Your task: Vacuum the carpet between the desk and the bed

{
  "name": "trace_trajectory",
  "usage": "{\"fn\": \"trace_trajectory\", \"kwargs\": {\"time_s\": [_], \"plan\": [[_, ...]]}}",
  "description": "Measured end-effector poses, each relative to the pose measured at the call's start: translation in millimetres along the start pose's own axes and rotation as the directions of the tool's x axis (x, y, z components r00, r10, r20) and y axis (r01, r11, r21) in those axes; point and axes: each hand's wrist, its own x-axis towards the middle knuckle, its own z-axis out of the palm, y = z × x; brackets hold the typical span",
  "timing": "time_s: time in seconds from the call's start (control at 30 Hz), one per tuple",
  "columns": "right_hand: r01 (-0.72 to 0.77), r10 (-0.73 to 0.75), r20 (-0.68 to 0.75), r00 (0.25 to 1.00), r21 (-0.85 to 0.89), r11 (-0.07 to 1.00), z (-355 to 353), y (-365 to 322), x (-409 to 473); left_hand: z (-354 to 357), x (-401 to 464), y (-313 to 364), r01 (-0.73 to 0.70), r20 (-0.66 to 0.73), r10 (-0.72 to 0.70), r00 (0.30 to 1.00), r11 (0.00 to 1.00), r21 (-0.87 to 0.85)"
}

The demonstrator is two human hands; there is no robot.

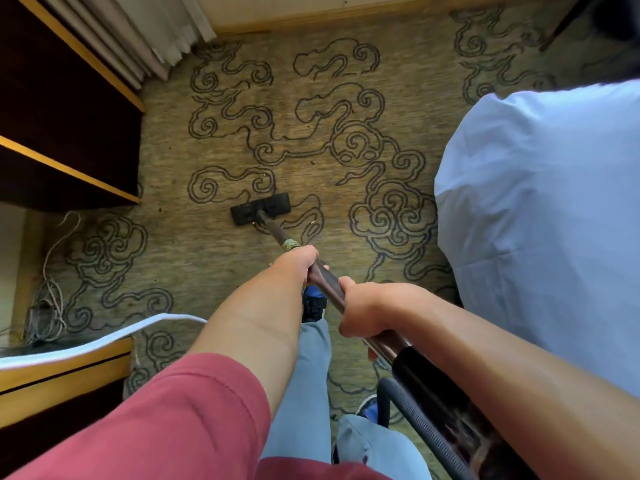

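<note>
A dark vacuum wand [327, 282] slants from lower right up to a flat black floor head [260, 208], which rests on the olive carpet [214, 258] with dark swirl patterns. My left hand [298, 263] grips the wand higher up, near a taped section. My right hand [367, 311] is wrapped around the wand lower down, just above its black handle and ribbed grey hose [420, 429]. The white-covered bed [540, 216] lies to the right, and the dark desk with yellow edging [65, 368] is at lower left.
A dark cabinet with yellow trim [59, 109] stands at upper left beside pale curtains [152, 36]. Loose grey cables [48, 313] coil on the floor by the left wall. A wooden skirting [311, 24] runs along the far wall. My legs in blue trousers [311, 375] stand below the wand.
</note>
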Motion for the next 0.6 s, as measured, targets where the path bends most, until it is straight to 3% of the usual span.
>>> {"fn": "trace_trajectory", "kwargs": {"time_s": [0.17,0.6], "plan": [[-0.001,-0.005,-0.043,0.999,-0.13,0.992,46.8,23.8,-18.6,24.9,-11.2,-46.0,-0.019,0.03,0.02,0.999,0.999,-0.042],[-0.033,0.028,-0.023,0.999,-0.235,0.972,127.5,71.3,-60.4,73.4,-52.3,-138.8,0.063,0.096,-0.053,0.994,0.993,-0.104]]}}
